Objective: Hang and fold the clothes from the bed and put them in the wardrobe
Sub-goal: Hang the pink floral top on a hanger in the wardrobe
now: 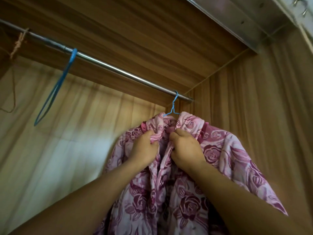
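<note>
Both are clenching fabric: left grip (144,147) and right grip (185,148) are pinching the front edges of the pink rose-print garment (189,200) just under its collar, close together. Garment is hanging at 5 o'clock on a blue wire hanger (173,108), which is hooking over the 3 o'clock end of the steel rail (118,70) inside the wardrobe (254,124). A second blue hanger (55,87) is dangling from the rail at 10 o'clock, well apart.

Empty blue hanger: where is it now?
Head view, upper left: the empty blue hanger hangs from the metal rail, between a knotted string and the floral garment at its right end.
</note>
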`<state>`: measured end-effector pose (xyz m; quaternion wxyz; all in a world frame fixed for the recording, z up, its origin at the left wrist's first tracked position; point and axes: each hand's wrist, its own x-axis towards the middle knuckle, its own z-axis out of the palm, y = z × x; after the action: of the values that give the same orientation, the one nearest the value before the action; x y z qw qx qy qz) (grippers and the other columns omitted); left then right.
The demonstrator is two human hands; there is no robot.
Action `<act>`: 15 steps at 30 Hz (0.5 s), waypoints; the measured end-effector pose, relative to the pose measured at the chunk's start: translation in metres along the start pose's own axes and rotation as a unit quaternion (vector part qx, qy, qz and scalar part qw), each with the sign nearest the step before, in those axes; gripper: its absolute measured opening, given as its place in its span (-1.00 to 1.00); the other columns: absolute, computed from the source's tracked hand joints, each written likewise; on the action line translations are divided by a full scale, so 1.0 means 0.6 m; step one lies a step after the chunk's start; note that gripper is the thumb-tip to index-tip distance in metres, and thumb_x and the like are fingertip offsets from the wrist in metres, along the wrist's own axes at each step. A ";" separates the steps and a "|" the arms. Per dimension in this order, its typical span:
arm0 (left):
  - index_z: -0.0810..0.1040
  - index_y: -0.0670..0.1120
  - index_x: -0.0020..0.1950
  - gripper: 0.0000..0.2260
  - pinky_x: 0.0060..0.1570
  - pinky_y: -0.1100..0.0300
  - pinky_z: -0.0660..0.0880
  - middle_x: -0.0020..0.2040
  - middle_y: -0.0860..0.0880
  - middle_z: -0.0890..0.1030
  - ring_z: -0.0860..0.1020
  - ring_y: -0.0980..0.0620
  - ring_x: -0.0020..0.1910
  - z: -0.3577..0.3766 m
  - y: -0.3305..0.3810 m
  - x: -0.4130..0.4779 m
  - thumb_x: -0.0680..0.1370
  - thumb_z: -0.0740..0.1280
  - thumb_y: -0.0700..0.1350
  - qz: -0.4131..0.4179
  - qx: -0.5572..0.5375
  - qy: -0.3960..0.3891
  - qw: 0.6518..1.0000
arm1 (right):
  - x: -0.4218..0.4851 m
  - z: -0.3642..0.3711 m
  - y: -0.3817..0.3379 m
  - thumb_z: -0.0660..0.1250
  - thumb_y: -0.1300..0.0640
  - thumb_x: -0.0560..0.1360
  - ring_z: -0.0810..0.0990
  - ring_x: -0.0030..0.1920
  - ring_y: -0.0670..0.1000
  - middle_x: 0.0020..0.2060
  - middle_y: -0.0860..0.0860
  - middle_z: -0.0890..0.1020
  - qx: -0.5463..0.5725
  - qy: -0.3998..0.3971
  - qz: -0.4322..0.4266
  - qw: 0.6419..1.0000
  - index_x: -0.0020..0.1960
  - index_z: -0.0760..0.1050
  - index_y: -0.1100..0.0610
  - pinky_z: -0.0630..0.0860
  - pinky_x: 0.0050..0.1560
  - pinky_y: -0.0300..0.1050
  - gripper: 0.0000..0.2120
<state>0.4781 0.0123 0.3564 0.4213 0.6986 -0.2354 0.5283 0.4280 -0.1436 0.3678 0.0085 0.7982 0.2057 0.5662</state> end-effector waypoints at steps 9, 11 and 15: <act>0.60 -0.03 0.30 -0.66 -0.08 0.14 0.55 -0.07 -0.06 0.70 0.61 0.03 -0.21 -0.058 0.001 -0.037 0.56 0.29 -0.26 -0.033 0.025 -0.085 0.996 | -0.042 -0.011 -0.019 0.22 0.16 0.54 0.15 0.55 0.24 0.48 0.16 0.31 -0.016 -0.088 -0.045 0.995 0.44 0.41 0.16 0.19 0.53 0.08 -0.54; 0.69 -0.03 0.15 -0.76 -0.13 0.27 0.52 -0.14 0.05 0.68 0.55 0.22 -0.25 -0.080 0.003 -0.055 0.57 0.30 -0.21 -0.022 0.059 -0.120 0.991 | -0.059 -0.022 -0.032 0.25 0.10 0.53 0.14 0.56 0.25 0.52 0.15 0.27 -0.007 -0.129 -0.047 0.991 0.47 0.40 0.12 0.20 0.52 0.11 -0.50; 0.69 0.01 0.13 -0.81 -0.17 0.55 0.35 -0.03 0.10 0.62 0.52 0.28 -0.14 -0.135 -0.002 -0.111 0.57 0.34 -0.10 -0.031 0.128 -0.197 0.972 | -0.103 -0.051 -0.068 0.28 -0.05 0.50 0.38 0.30 0.18 0.22 0.07 0.50 -0.040 -0.156 -0.032 0.986 0.33 0.50 0.00 0.35 0.27 0.06 -0.58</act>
<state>0.4132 0.0730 0.3005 0.2902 0.8437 -0.2227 0.3930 0.3704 -0.1340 0.3133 0.0908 0.8687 0.2043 0.4419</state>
